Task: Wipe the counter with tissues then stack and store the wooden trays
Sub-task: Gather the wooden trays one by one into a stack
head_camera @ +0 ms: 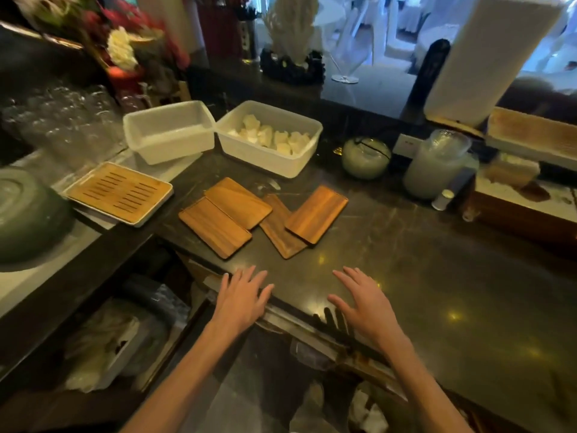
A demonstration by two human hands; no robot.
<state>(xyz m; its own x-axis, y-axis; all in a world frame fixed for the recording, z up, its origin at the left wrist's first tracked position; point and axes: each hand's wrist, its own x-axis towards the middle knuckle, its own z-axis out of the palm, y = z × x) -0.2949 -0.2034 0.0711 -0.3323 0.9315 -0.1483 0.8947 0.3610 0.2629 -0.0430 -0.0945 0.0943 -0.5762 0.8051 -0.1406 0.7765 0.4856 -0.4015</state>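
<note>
Left hand [242, 296] and right hand [362, 300] flat, fingers spread, each grip empty, at desk [437, 260] edge; four wooden trays [215, 227] overlapping beyond.

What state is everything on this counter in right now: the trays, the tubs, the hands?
Left hand: open, empty, fingers spread at the counter edge.
Right hand: open, empty, fingers spread.
Wooden trays: four, scattered flat, partly overlapping, not stacked.
Left tub: uncovered, looks empty.
Right tub: uncovered, holding pale lumps.
Slatted tray: flat, nothing on it.
Glass jar: upright, lidded.
Counter: dark, glossy, with faint streaks.
</note>
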